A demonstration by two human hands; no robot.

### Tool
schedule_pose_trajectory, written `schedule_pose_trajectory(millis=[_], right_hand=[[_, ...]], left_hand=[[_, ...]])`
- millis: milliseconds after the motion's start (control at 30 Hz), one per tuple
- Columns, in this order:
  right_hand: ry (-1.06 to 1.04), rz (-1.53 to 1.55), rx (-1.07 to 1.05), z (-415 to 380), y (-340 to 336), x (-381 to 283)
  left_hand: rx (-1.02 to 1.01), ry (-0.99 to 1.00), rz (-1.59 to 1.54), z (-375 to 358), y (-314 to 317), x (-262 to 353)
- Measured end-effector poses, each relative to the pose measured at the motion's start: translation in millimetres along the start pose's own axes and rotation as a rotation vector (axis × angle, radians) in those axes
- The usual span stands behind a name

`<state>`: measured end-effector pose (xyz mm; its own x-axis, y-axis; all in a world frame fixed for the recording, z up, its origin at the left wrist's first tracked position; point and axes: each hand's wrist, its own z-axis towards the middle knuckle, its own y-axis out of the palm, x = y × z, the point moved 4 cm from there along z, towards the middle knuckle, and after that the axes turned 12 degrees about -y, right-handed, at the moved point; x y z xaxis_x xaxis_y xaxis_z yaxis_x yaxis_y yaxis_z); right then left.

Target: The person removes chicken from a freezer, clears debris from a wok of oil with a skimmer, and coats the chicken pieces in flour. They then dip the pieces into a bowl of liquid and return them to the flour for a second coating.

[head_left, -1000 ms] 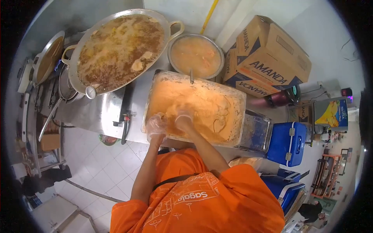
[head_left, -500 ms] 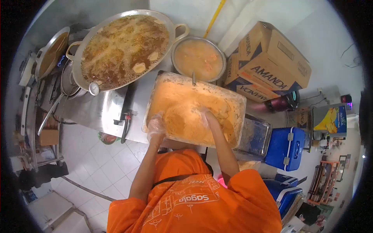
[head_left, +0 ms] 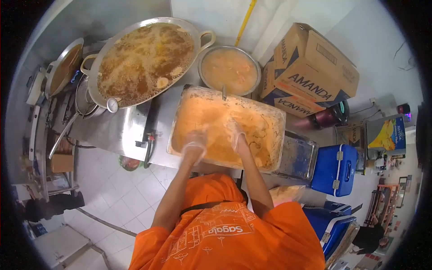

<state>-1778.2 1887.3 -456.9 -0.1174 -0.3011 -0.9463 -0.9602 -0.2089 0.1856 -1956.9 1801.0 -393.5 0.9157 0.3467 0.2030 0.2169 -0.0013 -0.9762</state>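
Note:
A wide rectangular tray (head_left: 282,135) in front of me holds orange-tinted breading powder (head_left: 198,110) with lumps and dark patches toward its right side. My left hand (head_left: 194,145), in a clear plastic glove, is in the powder near the tray's front edge. Motion smears its fingers. Close by on the right, my gloved right hand (head_left: 236,136) reaches into the powder near the middle. Powder coats its fingertips, and whether they grip anything is hidden. Behind the tray stands a metal bowl (head_left: 258,78) of cloudy liquid with orange-pink pieces in it.
A large two-handled pan (head_left: 92,85) of bubbling oil with frying pieces sits at the back left, a dial thermometer (head_left: 112,105) on its rim. Strainers (head_left: 84,101) lie beside it. Cardboard boxes (head_left: 315,67), a metal pan (head_left: 310,159) and a blue cooler (head_left: 330,171) stand to the right.
My left hand has moved right from the tray's left edge, over the powder and closer to my right hand. My right hand stays in nearly the same place. The view has shifted slightly.

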Motion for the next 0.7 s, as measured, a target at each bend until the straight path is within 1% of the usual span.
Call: schedule_pose_trajectory(millis=[67, 100, 133, 167, 233, 267, 300, 333, 367, 400, 433, 467, 533, 567, 600, 633, 667, 700], right_hand=[[-0.061, 0.256, 0.110, 4, 15, -10], [-0.073, 0.260, 0.106, 2, 21, -24], [0.036, 0.481, 0.104, -5, 30, -40], [0.148, 0.700, 0.097, -8, 37, -50], [0.129, 0.686, 0.061, 4, 28, -40], [0.119, 0.668, 0.032, 11, 23, -30], [0.109, 0.676, 0.032, 14, 23, -28], [0.017, 0.652, 0.075, 18, 21, -27], [-0.075, 0.626, 0.116, 22, 20, -28], [-0.084, 0.630, 0.112, 25, 20, -25], [-0.047, 0.582, 0.193, 26, 19, -19], [-0.012, 0.534, 0.272, 27, 18, -14], [-0.054, 0.543, 0.255, 10, 29, -29], [-0.088, 0.548, 0.242, 3, 35, -39], [-0.088, 0.550, 0.236, 5, 38, -36], [-0.044, 0.577, 0.206, 7, 42, -32], [0.002, 0.604, 0.177, 10, 46, -27], [0.001, 0.601, 0.173, 5, 52, -39]], left_hand=[[-0.222, 0.281, 0.017, 2, 36, 33], [-0.494, 0.014, -0.563, -10, 37, 36], [-0.747, -0.268, -1.143, -28, 36, 41], [-0.736, -0.259, -1.141, -30, 24, 51], [-0.818, -0.292, -1.056, -33, 12, 63], [-0.814, -0.282, -1.048, -29, 16, 62], [-0.795, -0.251, -0.954, -21, 20, 62], [-0.775, -0.220, -0.861, -17, 24, 60], [-0.769, -0.212, -0.854, -17, 28, 58], [-0.736, -0.166, -0.758, -21, 10, 59], [-0.702, -0.122, -0.662, -24, 3, 58], [-0.693, -0.117, -0.660, -26, 3, 55], [-0.521, -0.148, -0.910, -23, 0, 42], [-0.513, -0.148, -0.910, -19, -3, 42], [-0.631, -0.319, -0.931, -18, -9, 43], [-0.748, -0.493, -0.948, -20, -12, 42], [-0.744, -0.496, -0.950, -18, -10, 40], [-0.758, -0.375, -0.879, -16, -1, 42]])
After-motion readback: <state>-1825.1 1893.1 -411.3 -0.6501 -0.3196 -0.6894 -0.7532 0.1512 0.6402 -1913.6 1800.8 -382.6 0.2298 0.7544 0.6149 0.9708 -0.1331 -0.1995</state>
